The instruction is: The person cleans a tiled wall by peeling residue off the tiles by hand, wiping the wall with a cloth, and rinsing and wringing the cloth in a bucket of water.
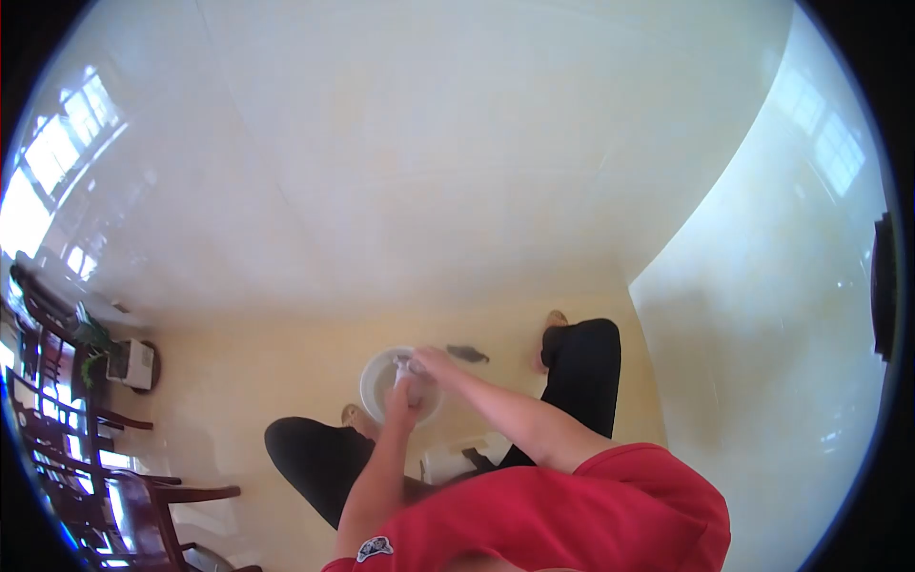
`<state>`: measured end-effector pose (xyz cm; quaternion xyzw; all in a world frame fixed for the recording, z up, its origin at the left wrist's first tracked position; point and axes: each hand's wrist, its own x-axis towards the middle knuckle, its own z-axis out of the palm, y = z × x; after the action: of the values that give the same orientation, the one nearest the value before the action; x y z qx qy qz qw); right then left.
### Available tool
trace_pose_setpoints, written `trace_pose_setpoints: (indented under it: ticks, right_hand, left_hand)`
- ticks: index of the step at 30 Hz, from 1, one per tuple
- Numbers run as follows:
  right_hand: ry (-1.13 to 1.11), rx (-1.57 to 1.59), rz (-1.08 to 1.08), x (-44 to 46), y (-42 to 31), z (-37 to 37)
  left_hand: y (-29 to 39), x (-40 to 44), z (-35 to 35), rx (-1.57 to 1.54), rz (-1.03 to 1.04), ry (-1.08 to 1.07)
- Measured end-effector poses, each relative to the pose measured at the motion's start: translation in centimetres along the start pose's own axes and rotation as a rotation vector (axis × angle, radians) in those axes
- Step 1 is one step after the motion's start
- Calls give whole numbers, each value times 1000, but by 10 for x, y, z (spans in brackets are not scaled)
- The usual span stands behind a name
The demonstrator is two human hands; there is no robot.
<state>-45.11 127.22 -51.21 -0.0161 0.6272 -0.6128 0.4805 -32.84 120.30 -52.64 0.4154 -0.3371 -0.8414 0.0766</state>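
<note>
A round white basin (pixel 370 383) stands on the floor between my feet. Over it, my left hand (pixel 403 395) is closed around a small whitish object (pixel 403 369), too small and blurred to name. My right hand (pixel 429 361) comes in from the right, its fingers closed at the upper end of the same object. Both hands are within the basin's outline, close together. What lies at the bottom of the basin is mostly hidden by the hands. Just right of the rim, a dark grey, flat, tapered thing (pixel 467 354) lies on the floor.
A pale glossy wall (pixel 400 191) rises ahead, meeting another wall (pixel 762 315) at right. Dark wooden chairs (pixel 143 505) and a plant in a white pot (pixel 131 363) stand at left. A whitish object with a dark strap (pixel 443 465) is between my legs.
</note>
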Motion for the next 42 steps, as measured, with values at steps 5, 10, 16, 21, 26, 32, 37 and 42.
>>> trace_pose_setpoints:
  ticks: [5,10,16,21,26,32,37,42]
  right_hand:
    - [-31,269,-77,-39,-29,-4]
    - [-108,-100,-419,-77,-50,6]
    - [218,99,-584,-130,-70,-10]
    - [-16,459,-742,-147,-84,-12]
    - [-548,875,-566,-183,-100,-8]
    - [-474,522,-573,-168,-71,-8]
    - [-661,739,-544,-170,-77,-10]
    - [-655,646,-538,-195,-93,27]
  left_hand:
    - [19,-33,9,-289,-86,-167]
    - [53,-97,38,256,83,-81]
    - [59,-81,5,-28,146,-198]
    - [62,-84,0,-309,294,-235]
    - [79,-110,-7,-536,198,-512]
    - [56,-110,6,-578,90,-570]
    - [57,-111,3,-527,100,-430]
    - [69,-128,7,-533,122,-404]
